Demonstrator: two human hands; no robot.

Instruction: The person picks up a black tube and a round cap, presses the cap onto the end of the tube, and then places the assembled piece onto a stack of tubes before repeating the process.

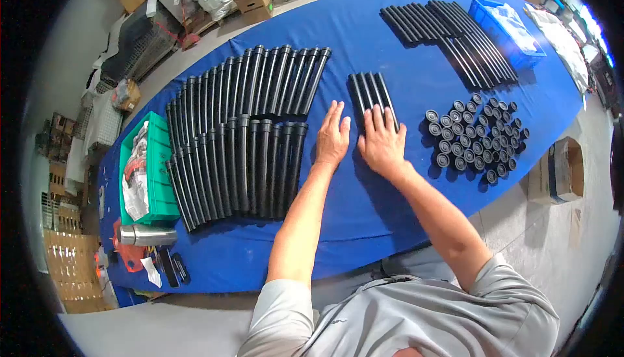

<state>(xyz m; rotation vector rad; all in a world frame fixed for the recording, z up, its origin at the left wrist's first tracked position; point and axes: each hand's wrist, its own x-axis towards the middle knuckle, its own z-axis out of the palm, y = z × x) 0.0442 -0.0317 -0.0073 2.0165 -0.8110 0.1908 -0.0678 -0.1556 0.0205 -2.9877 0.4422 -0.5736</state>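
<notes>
Several plain black tubes [368, 90] lie side by side in the middle of the blue cloth. My right hand [382, 139] rests flat over their near ends with its fingers stretched out, hiding those ends. Just left of these tubes, my left hand [333, 137] is held edge-on with extended fingers and nothing in it. To its left are two rows of black tubes with caps on their far ends, a far row [250, 84] and a near row [244, 168]. Small round black caps [469, 142] stand in a cluster right of my right hand.
More plain black tubes [465, 38] lie at the far right beside a blue bin [478, 16]. A green crate [153, 211] holding plastic wrapping stands at the left. Near it are a steel flask [149, 235] and a phone-like black object [168, 267]. A cardboard box [560, 172] sits beyond the right edge.
</notes>
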